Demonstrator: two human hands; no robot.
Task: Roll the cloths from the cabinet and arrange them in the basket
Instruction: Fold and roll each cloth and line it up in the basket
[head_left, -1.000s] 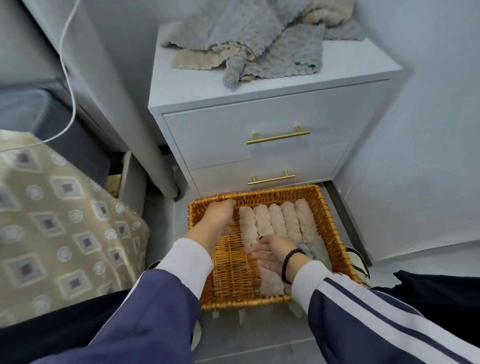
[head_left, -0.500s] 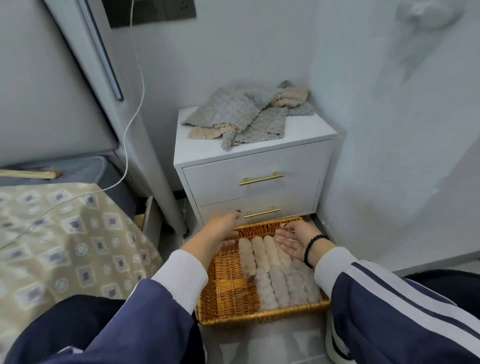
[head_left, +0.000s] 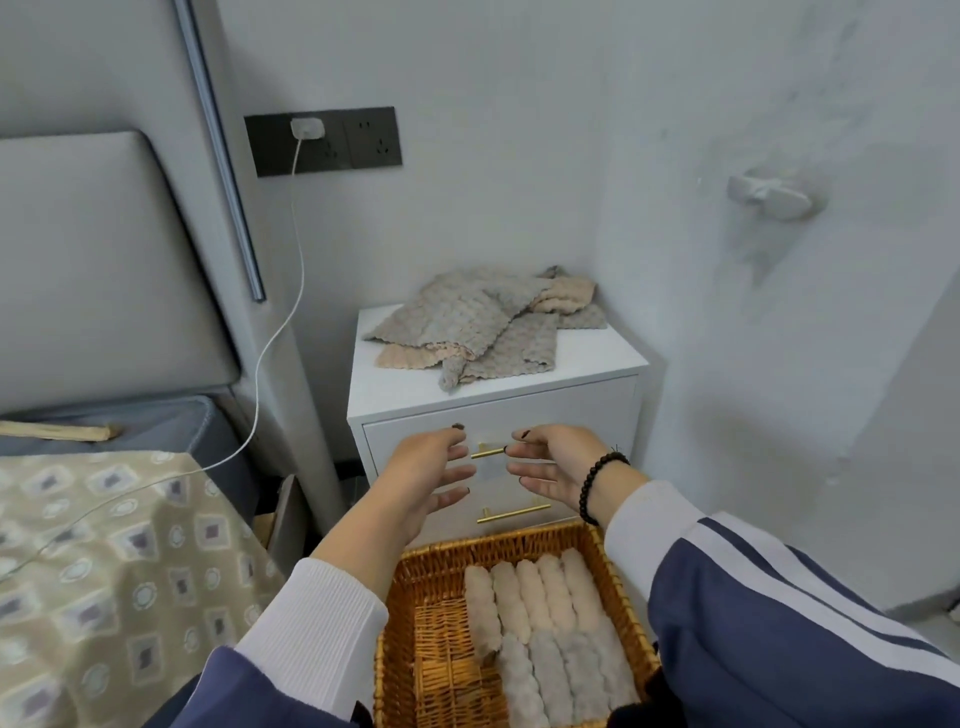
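Note:
A wicker basket (head_left: 405, 613) stands on the floor in front of a white two-drawer cabinet (head_left: 582, 405). Several rolled cloths (head_left: 540, 623), beige at the back and grey at the front, fill its right half. A loose pile of grey and beige cloths (head_left: 483, 322) lies on the cabinet top. My left hand (head_left: 426, 478) and my right hand (head_left: 556, 467) are raised in front of the upper drawer, palms facing each other, fingers spread and holding nothing. Both hands are above the basket and below the cloth pile.
A bed with a patterned cover (head_left: 104, 571) and grey headboard (head_left: 93, 270) is on the left. A white cable (head_left: 280, 332) runs from a wall socket (head_left: 322, 140) to the bed. A wall is close on the right. Both drawers are closed, with gold handles (head_left: 514, 514).
Both hands have lifted out of the basket and risen to the upper drawer's height. The view has tilted up, showing the wall socket and more wall.

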